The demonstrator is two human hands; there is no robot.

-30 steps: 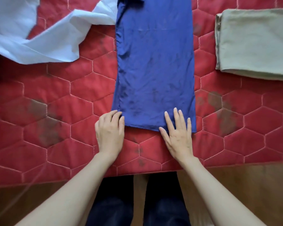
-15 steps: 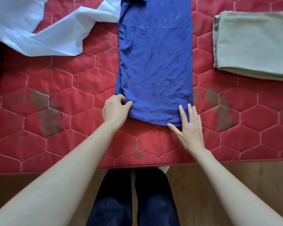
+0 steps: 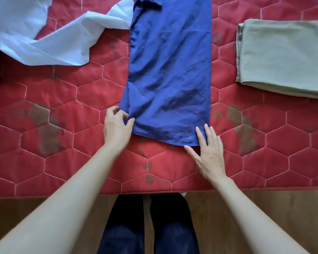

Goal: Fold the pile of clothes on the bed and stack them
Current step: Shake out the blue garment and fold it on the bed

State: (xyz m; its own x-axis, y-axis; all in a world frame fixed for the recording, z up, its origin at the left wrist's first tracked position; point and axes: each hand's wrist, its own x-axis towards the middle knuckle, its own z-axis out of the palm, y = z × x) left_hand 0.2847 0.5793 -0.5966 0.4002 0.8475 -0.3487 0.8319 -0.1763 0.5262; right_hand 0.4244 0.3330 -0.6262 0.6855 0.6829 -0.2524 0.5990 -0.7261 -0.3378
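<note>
Nearest the camera, two bare forearms reach out over the bed's near edge, above dark trousers (image 3: 147, 228) and a wooden floor (image 3: 264, 217). The left hand (image 3: 117, 128) has its fingers curled, thumb and fingertips pinching the near left corner of the blue garment (image 3: 170, 76). The right hand (image 3: 208, 153) lies flat with straight, spread fingers, its fingertips resting on the garment's near right corner and its palm on the red quilted bedcover (image 3: 72, 162) (the cover's stitching runs in hexagons, with dark blotches here and there). The blue garment is folded into a long narrow strip that runs straight away from both hands, between them at its near hem. Farther off, beyond and to the left of the left hand, a crumpled white cloth (image 3: 44, 33) lies unfolded, its edge just beside the blue strip. Beyond and to the right of the right hand, well apart from it, a folded olive-tan garment (image 3: 285, 57) lies flat.
</note>
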